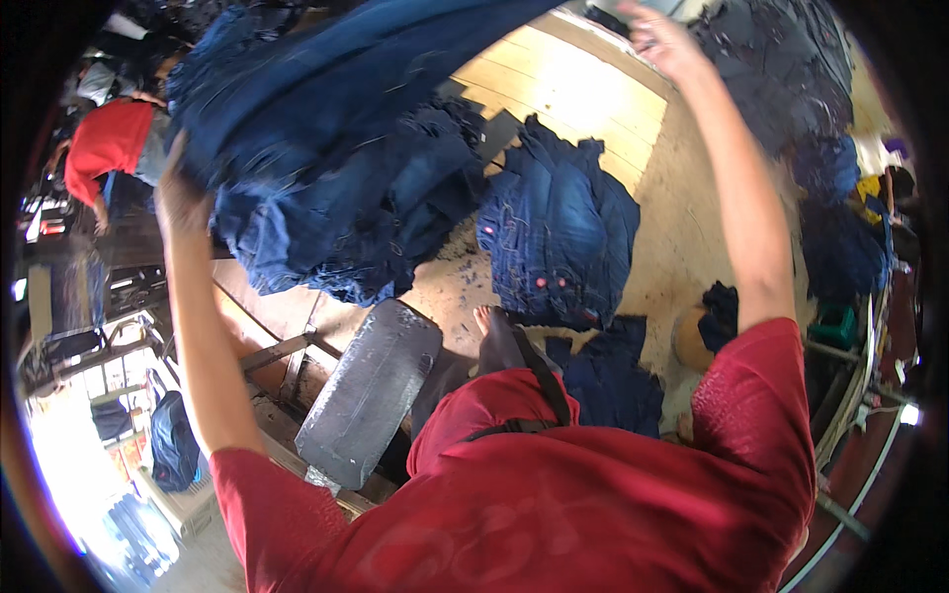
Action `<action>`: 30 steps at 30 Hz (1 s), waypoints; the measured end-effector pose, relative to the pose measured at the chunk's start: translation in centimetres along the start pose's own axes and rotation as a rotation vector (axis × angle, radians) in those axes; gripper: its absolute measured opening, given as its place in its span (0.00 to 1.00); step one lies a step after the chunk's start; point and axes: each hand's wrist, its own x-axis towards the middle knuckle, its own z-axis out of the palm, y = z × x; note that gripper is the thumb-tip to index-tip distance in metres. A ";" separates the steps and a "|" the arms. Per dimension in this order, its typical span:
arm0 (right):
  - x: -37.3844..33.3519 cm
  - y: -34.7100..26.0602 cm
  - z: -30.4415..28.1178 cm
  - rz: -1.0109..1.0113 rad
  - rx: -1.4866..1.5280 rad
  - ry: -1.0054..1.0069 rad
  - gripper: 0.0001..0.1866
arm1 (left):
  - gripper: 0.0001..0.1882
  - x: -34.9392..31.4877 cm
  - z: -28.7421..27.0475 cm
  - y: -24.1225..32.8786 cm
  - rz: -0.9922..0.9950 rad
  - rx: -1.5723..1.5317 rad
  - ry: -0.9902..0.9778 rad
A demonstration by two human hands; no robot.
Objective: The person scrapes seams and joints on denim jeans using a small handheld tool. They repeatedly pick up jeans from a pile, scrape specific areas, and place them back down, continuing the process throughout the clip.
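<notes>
A long dark-blue denim piece (366, 79) stretches across the top of the view, lifted above a heap of denim. My left hand (185, 198) is closed on its left end, with the fingers partly hidden by the cloth. Raised at the top right, my right hand (664, 42) is slightly blurred, its fingers apart and no cloth visible in them. It is near the denim's narrow far end, which runs out of view. Below the lifted piece lies the heap of denim (346, 217). To its right sits a stack of folded denim garments (563, 232).
A worn, dark padded bench (371, 390) stands beside my legs. More denim (613, 381) lies near my right side, and dark cloth (771, 69) is piled at the far right. Someone in a red top (107, 148) bends over at the left. Wooden boards (563, 84) show ahead.
</notes>
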 end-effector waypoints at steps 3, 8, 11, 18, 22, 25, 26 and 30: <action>-1.4 11.6 2.5 0.015 -0.352 -0.105 0.28 | 0.27 0.4 -14.1 1.5 -0.118 0.074 0.070; -12.5 34.4 1.6 0.140 -1.247 -0.375 0.41 | 0.25 -6.3 -34.3 0.3 -0.222 0.481 0.589; -22.4 43.9 0.4 0.626 -1.389 -0.502 0.36 | 0.25 -13.9 -37.6 -2.6 -0.088 0.800 0.704; -31.7 54.6 1.2 0.188 -1.522 -0.071 0.34 | 0.20 -23.2 -19.6 -14.5 0.326 1.575 0.272; -30.0 51.7 -2.8 0.221 -1.089 0.209 0.32 | 0.14 -25.8 -4.4 -22.1 0.215 1.401 0.072; -28.8 45.6 -1.5 0.041 -1.119 0.310 0.34 | 0.14 -29.1 5.0 -27.6 -0.057 1.124 -0.377; -28.5 43.2 0.1 0.052 -1.106 0.391 0.33 | 0.13 -30.8 7.8 -29.2 -0.246 0.986 -0.482; -29.8 32.8 7.5 -0.195 -0.999 0.426 0.31 | 0.44 -32.9 16.2 -37.5 -0.684 0.760 -0.834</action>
